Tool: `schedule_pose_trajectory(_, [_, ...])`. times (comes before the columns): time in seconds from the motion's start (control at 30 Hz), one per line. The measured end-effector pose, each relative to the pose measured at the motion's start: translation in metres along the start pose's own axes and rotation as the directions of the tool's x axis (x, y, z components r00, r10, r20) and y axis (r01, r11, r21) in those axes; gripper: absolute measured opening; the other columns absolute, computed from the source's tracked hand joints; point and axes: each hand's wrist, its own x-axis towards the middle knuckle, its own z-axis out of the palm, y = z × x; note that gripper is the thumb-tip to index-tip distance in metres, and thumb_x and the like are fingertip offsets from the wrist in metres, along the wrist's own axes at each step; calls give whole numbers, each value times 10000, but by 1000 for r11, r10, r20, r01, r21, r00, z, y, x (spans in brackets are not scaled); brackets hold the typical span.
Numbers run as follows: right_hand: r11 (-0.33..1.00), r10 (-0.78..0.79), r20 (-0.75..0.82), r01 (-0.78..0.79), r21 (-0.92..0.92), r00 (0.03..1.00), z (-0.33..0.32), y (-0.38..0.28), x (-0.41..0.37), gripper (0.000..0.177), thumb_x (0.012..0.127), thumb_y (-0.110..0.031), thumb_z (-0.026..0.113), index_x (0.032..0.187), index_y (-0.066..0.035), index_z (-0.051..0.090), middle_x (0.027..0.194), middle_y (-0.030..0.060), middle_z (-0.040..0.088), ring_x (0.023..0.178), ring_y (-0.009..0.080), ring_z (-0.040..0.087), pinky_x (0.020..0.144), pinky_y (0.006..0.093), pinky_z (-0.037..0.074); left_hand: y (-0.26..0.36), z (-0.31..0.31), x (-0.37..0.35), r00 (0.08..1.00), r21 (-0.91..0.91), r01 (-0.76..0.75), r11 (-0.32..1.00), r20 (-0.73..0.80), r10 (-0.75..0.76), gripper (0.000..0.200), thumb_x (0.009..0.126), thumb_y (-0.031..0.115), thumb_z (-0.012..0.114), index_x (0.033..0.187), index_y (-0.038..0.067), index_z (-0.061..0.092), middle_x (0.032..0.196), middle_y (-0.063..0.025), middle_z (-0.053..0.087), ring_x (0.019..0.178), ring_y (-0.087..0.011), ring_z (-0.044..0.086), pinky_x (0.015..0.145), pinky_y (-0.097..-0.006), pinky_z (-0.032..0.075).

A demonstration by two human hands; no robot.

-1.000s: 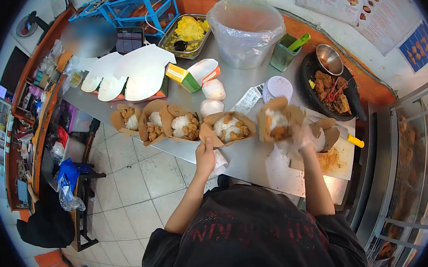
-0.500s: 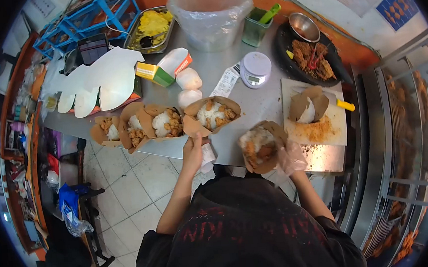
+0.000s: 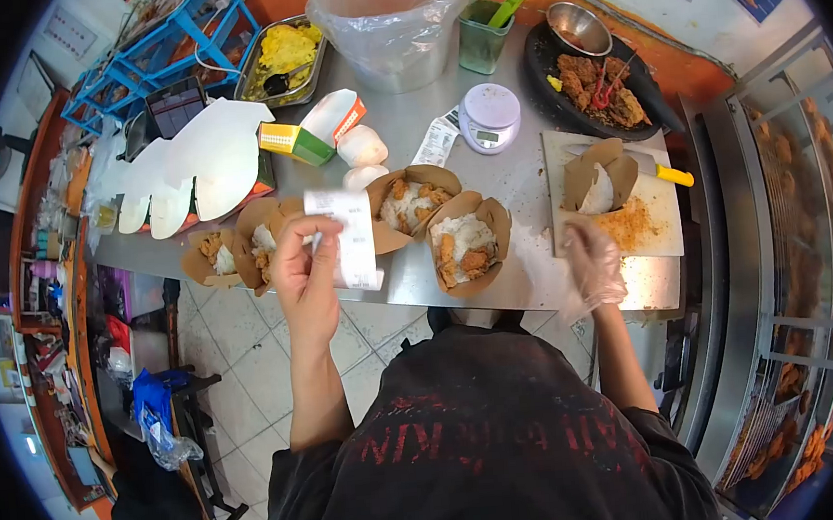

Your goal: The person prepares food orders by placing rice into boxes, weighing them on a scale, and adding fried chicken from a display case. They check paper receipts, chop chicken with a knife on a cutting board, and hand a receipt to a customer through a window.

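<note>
My left hand point(image 3: 310, 277) pinches a printed paper receipt point(image 3: 352, 240) and holds it up in front of the row of boxes. Behind the receipt, one brown rice box is mostly hidden. An open brown box with rice and fried chicken pieces point(image 3: 467, 249) stands near the counter's front edge, and another filled box point(image 3: 408, 205) touches its left side. My right hand point(image 3: 593, 267), in a clear plastic glove, hovers over the counter edge with loosely bent fingers and nothing in them. Beside it, a brown box with rice point(image 3: 601, 179) sits on the cutting board point(image 3: 659, 233).
A kitchen scale point(image 3: 490, 120) and a second receipt point(image 3: 437, 141) lie mid-counter. The yellow-handled knife point(image 3: 667, 175) rests on the board. Farther back are a black mortar with chicken point(image 3: 544, 87), a lined bucket point(image 3: 392, 49) and an egg tray point(image 3: 289, 61). A display case point(image 3: 788, 331) stands right.
My left hand has lifted the receipt from the counter's front edge. The filled box has moved left from my right hand to the row, and that hand has let it go.
</note>
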Motion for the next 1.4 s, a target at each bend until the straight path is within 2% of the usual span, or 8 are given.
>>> schedule_pose_trajectory(0.3, [958, -257, -618, 109, -266, 743, -77, 2, 28, 198, 849, -143, 642, 1001, -19, 616, 859, 92, 622, 727, 170, 576, 676, 314, 488, 10, 80, 26, 959, -47, -270, 962, 76, 273, 597, 796, -67, 630, 1345, -13, 403, 1297, -96, 368, 1163, -185, 479, 951, -312, 441])
schedule_pose_trajectory(0.43, [864, -496, -225, 452, -220, 839, -52, -60, 25, 147, 804, -93, 645, 937, -34, 624, 862, 111, 616, 761, 240, 595, 670, 362, 498, 9, 93, 27, 966, -35, -259, 965, -19, 259, 584, 804, -62, 629, 1342, -14, 407, 1305, -96, 364, 1163, -185, 477, 953, -309, 437])
schedule_pose_trajectory(0.6, [556, -744, 467, 830, 35, 479, 48, -75, 27, 183, 834, -160, 575, 969, -63, 650, 998, 120, 654, 907, 305, 631, 784, 406, 513, 11, 101, 19, 966, 55, -234, 971, -101, 239, 532, 784, -57, 636, 1289, -6, 475, 1226, -97, 459, 1130, -187, 495, 944, -309, 427])
schedule_pose_trajectory(0.67, [547, -120, 836, 738, -395, 536, 56, -128, 22, 235, 861, -189, 525, 1015, -67, 655, 1056, 118, 657, 976, 315, 622, 855, 409, 496, 5, 107, 8, 957, 179, -274, 945, -48, 287, 514, 765, -57, 630, 1261, -6, 507, 1179, -115, 498, 1098, -198, 507, 928, -316, 427])
schedule_pose_trajectory(0.83, [664, -746, 431, 518, 539, 508, 108, -76, 28, 523, 901, -303, 519, 1362, -102, 376, 1426, 154, 349, 1310, 300, 349, 1101, 405, 271, 15, 122, -24, 988, 105, -151, 983, 39, 148, 497, 795, -61, 618, 1276, -25, 497, 1180, -93, 478, 1136, -172, 497, 956, -280, 392])
schedule_pose_trajectory(0.93, [741, -671, 535, 496, 452, 514, 121, -66, 35, 485, 885, -281, 535, 1320, -88, 442, 1351, 160, 460, 1271, 307, 417, 1059, 406, 342, 11, 111, -30, 994, 60, -90, 994, -52, 93, 487, 799, -62, 614, 1271, -25, 501, 1185, -95, 472, 1129, -170, 500, 945, -274, 397])
schedule_pose_trajectory(1.03, [631, -104, 860, 701, -332, 500, 86, -123, 35, 296, 752, -275, 676, 988, -97, 679, 1012, 142, 672, 1022, 312, 621, 850, 421, 511, 8, 93, -31, 982, 169, -99, 981, -141, 124, 486, 798, -52, 618, 1270, -7, 509, 1216, -92, 480, 1128, -167, 504, 936, -284, 419])
schedule_pose_trajectory(1.4, [653, -285, 820, 727, -213, 497, 79, -102, 39, 224, 727, -104, 645, 945, -51, 651, 929, 181, 658, 911, 342, 640, 783, 435, 518, 16, 81, -5, 924, 114, -172, 978, -326, 201, 452, 819, -63, 595, 1261, -23, 506, 1219, -81, 488, 1089, -155, 521, 931, -279, 429])
